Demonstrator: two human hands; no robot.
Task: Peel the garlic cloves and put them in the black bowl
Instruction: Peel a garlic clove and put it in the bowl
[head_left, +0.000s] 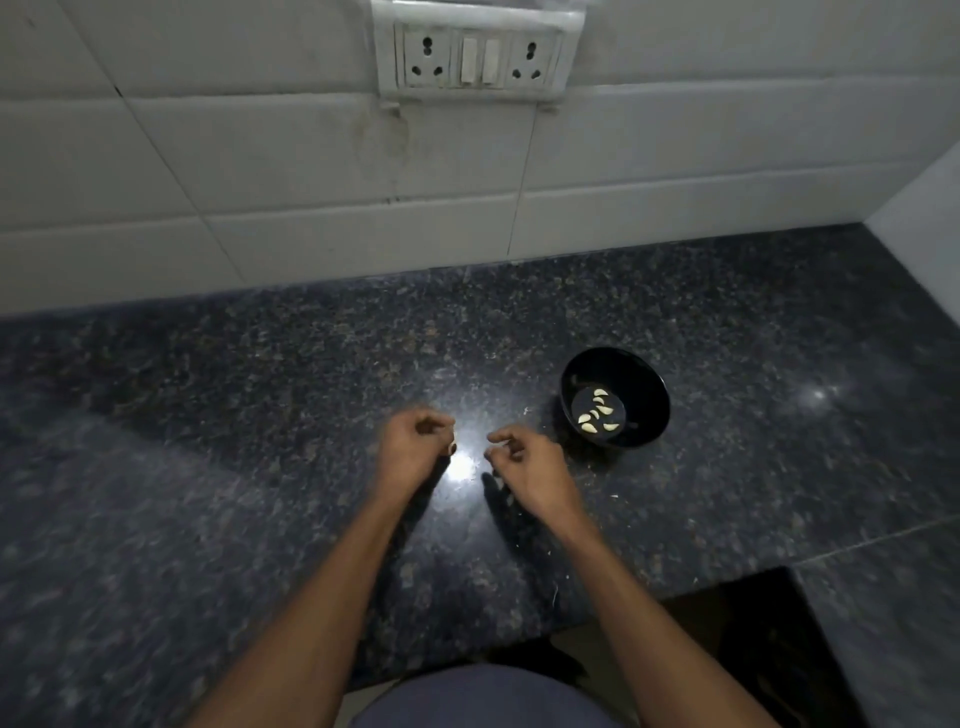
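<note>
- Dark speckled granite counter (260, 415) against a white tiled wall (260, 156), a socket panel (472, 57) up top, a bright lamp glare on the stone between the two hands.
- Only the head view here, looking down along both bare forearms.
- The black bowl (615, 397) sits on the counter just beyond and to the right of the right hand, apart from it; several pale peeled cloves (597, 413) lie in its bottom.
- The left hand (415, 441) hovers over the counter with fingers curled in; something small and dark shows at its fingertips, possibly a clove or a scrap of skin, too blurred to say which.
- The right hand (524, 462) has its fingers curled too, thumb and forefinger tips drawn close as if pinching something tiny; whether anything is really held there cannot be told.
- A few pale flecks (614, 497), likely skin, lie on the stone near the right hand.
- No unpeeled clove lies plainly in view on the counter.
- Judging from the bowl, the job looks well along; the step in hand seems to be stripping skin off one more clove.
- To do it well: hold the clove firm in one hand, catch the loose skin at the root end with the other, pull it away in strips, and drop only the clean clove into the bowl, keeping the skin out.
</note>
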